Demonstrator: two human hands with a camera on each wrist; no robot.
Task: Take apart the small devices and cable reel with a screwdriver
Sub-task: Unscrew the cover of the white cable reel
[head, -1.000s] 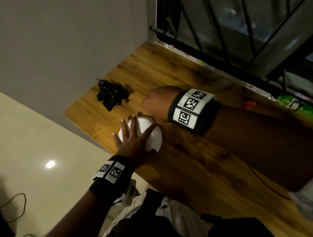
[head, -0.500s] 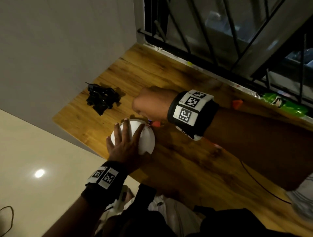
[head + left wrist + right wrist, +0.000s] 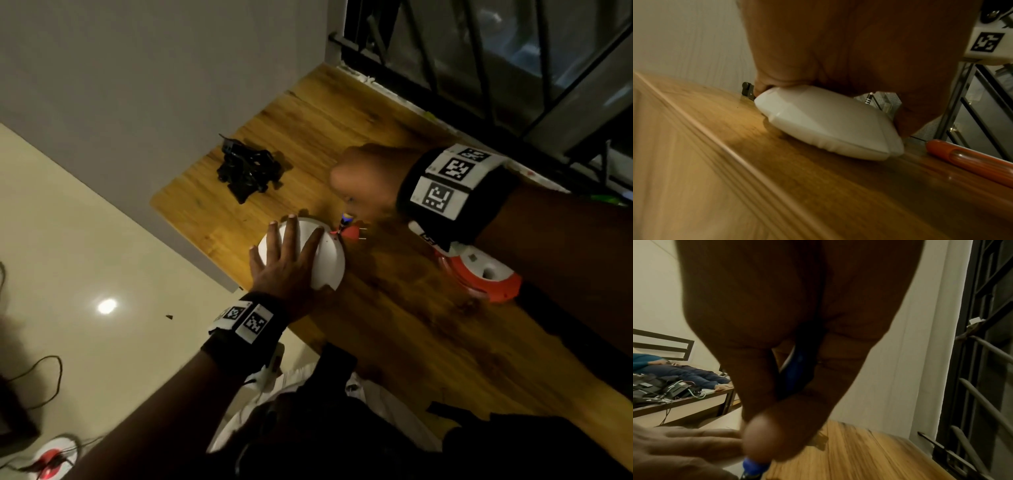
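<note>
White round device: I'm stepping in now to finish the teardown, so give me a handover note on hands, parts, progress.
Left hand: fingers spread flat, pressing the white round device onto the wooden table.
Right hand: fist grip on the blue-handled screwdriver, tip at the device's rim.
Orange cable reel sits beside the right wrist; black parts lie near the wall.
Done: none visibly opened.
Left: white device, reel.

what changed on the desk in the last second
The head camera shifted, bringing the orange cable reel and red plug into view. The left hand stays pressed flat on the white round device; the right hand keeps gripping the screwdriver at its rim. The black parts stayed put.
</note>
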